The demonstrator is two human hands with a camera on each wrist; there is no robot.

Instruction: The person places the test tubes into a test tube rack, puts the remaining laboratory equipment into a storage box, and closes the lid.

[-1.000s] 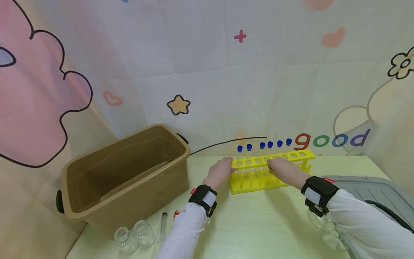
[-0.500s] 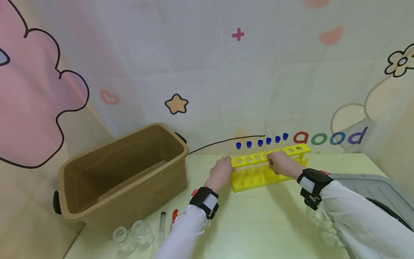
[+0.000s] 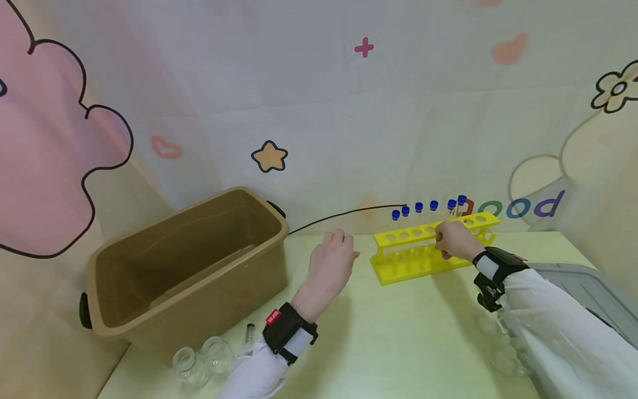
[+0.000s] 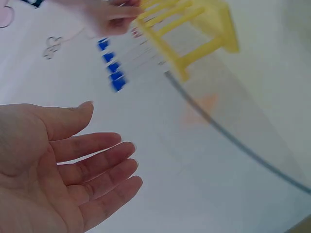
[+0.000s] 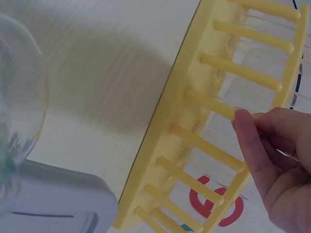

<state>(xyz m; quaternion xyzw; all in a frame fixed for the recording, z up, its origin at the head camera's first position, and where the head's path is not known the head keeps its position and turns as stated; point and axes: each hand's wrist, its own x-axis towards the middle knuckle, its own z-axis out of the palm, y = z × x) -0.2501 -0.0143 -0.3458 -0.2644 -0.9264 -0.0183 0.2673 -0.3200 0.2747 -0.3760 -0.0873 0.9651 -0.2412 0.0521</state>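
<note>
The yellow rack (image 3: 413,260) stands upright on the pale table (image 3: 389,332), to the right of the middle, with six blue caps (image 3: 419,206) showing above it on clear tubes. Half a second ago both your hands were on it; now your left hand (image 3: 331,260) has come off its left end, and the rack sits further right against the backdrop. That leaves your right hand (image 3: 456,240) alone steadying it, thumb and fingers pinching the upper rail. Your left is loosely open, palm bare and fingers lightly bent, holding nothing, between the rack and the brown bin (image 3: 239,293). With only one grip on the rail, the rack could swivel, I'd judge, so watch the tubes. Near your left sleeve are two glass bottles (image 3: 191,368) and a partly hidden syringe (image 3: 250,335); a grey lid (image 3: 563,272) lies beyond your right forearm. As for writing, the backdrop lettering (image 3: 518,209) shows a clear "ood", its red first letter partly covered by the tubes. The red tag (image 3: 273,317) on your left wrist strap has pale lettering too small to read.
</note>
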